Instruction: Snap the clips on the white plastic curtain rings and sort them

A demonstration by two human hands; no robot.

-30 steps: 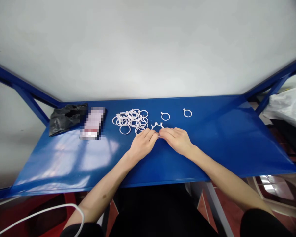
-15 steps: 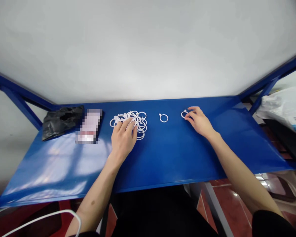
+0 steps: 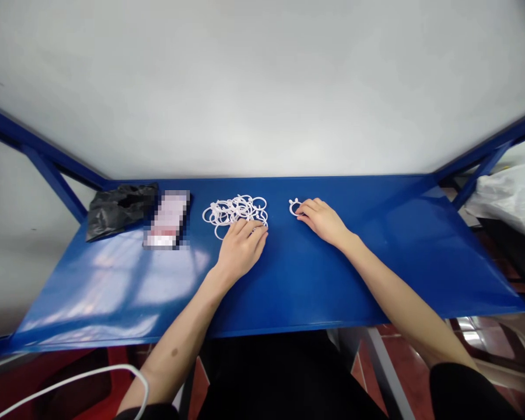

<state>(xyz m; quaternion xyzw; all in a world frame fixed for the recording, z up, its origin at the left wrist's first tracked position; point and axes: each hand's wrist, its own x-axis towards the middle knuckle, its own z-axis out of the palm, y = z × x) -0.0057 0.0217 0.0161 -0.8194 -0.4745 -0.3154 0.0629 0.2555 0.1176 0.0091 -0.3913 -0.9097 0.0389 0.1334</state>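
Observation:
A pile of thin white plastic rings (image 3: 221, 213), each with a small knob, lies on the blue tabletop (image 3: 297, 291). My left hand (image 3: 244, 245) rests at the pile's near right edge, fingers curled together and closed over rings there; its fingertips are partly hidden. To the right of the pile, my right hand (image 3: 321, 220) pinches at a white ring (image 3: 291, 209) between thumb and fingers. Two small knobs show at the top of that ring, so two rings appear to lie together, with their right side covered by the fingers.
At the left lie a crumpled black plastic bag (image 3: 118, 213) and a blurred-out phone-like object (image 3: 168, 219). A pale wall (image 3: 262, 87) stands behind the table. Blue frame bars (image 3: 55, 184) flank it. A white plastic bag (image 3: 507, 195) sits beyond the right side. A white cable (image 3: 83, 376) curves at lower left.
My right hand has moved left with its ring to where the lone ring lay. My left hand has shifted to the near right part of the pile. The view has shifted slightly.

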